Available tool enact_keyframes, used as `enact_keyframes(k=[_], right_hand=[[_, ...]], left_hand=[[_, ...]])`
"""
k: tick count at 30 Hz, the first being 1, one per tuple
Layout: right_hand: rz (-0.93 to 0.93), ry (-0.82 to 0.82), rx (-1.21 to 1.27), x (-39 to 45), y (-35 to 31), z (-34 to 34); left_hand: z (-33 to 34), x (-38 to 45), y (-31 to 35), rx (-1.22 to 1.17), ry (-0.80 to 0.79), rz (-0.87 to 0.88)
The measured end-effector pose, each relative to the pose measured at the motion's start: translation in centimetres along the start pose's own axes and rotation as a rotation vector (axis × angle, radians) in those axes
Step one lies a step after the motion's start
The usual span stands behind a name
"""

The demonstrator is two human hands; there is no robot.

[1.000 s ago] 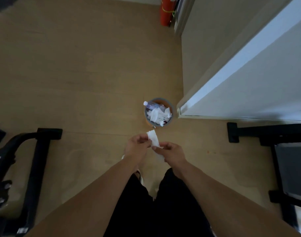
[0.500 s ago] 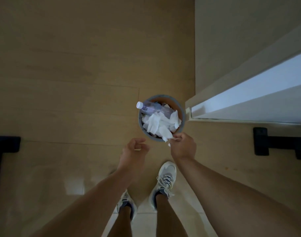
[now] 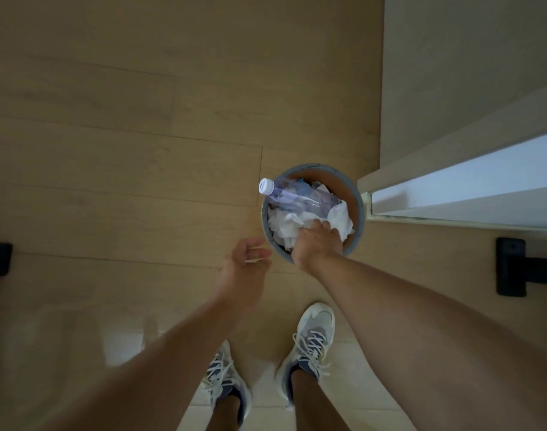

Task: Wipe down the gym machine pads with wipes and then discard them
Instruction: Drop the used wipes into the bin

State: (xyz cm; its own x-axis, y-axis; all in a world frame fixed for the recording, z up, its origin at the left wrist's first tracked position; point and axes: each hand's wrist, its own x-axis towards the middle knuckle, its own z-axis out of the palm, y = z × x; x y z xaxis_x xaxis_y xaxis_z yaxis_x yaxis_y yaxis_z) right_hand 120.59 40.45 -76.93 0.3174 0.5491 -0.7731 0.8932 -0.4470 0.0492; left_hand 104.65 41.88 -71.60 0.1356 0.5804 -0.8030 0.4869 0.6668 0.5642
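Over the bin point(image 3: 357, 194) on the floor, right hand point(image 3: 317, 242) presses down into the white wipes point(image 3: 289, 225) beside a bottle point(image 3: 292, 195), grip hidden, cannot tell. Left hand point(image 3: 245, 269) hangs loosely curled, empty. Push wipes below rim, then let go cleanly.

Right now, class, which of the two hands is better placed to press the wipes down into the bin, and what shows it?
The right hand: it is already over the bin, on the white wipes. The left hand hangs loosely curled outside the rim, over the floor.
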Motion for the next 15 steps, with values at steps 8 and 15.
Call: enact_keyframes(k=[8,15], right_hand=[[-0.017,0.129,0.253,-3.5,2.1,-0.7],[0.048,0.139,0.62,-11.3,3.4,-7.1]], left_hand=[[-2.4,-2.0,0.1,0.037,0.045,-0.047],[-4.3,-6.7,7.2,-0.075,0.073,-0.013]])
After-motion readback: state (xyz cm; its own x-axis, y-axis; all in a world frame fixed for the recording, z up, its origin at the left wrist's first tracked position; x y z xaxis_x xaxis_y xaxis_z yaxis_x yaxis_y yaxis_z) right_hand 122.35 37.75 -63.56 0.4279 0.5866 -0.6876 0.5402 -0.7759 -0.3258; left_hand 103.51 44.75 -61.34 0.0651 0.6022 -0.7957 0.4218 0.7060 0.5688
